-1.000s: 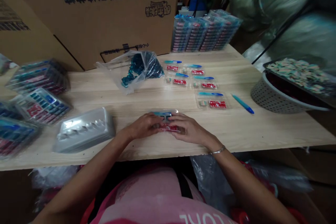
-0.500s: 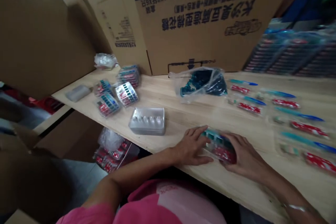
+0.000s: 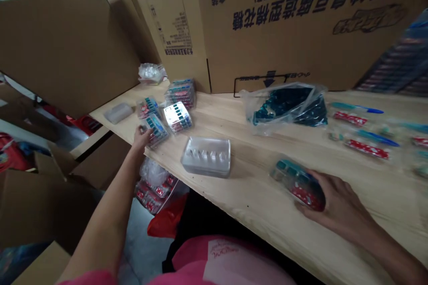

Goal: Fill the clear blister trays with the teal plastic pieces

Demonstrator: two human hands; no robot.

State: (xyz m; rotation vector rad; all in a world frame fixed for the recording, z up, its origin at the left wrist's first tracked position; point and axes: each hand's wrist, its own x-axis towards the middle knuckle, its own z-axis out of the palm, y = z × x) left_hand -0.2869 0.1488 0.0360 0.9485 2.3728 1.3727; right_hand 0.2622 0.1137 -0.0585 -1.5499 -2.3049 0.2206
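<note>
My right hand (image 3: 334, 198) is wrapped around the right end of a clear plastic tray (image 3: 290, 176) with teal pieces and a red-and-white packet in it. That tray is tilted slightly over the table. At the table's left front edge, my left hand (image 3: 142, 137) has its fingers curled on the side of another filled tray (image 3: 155, 131). Two similar filled trays, a nearer one (image 3: 178, 116) and one farther left (image 3: 147, 107), lie beside it, with a stack of them (image 3: 180, 92) behind. Between my hands rests a stack of unfilled clear trays (image 3: 206, 158).
An open clear bag (image 3: 287, 107) of teal pieces lies before a large printed carton (image 3: 284, 49). Trays with blue pens and red packets (image 3: 366, 148) are laid out at right. A translucent tray (image 3: 118, 113) sits far left; a box of red packets (image 3: 155, 189) is below the table.
My left hand has let go of the tray in my right hand and moved left to the filled trays. My right hand keeps hold. The view has turned left.
</note>
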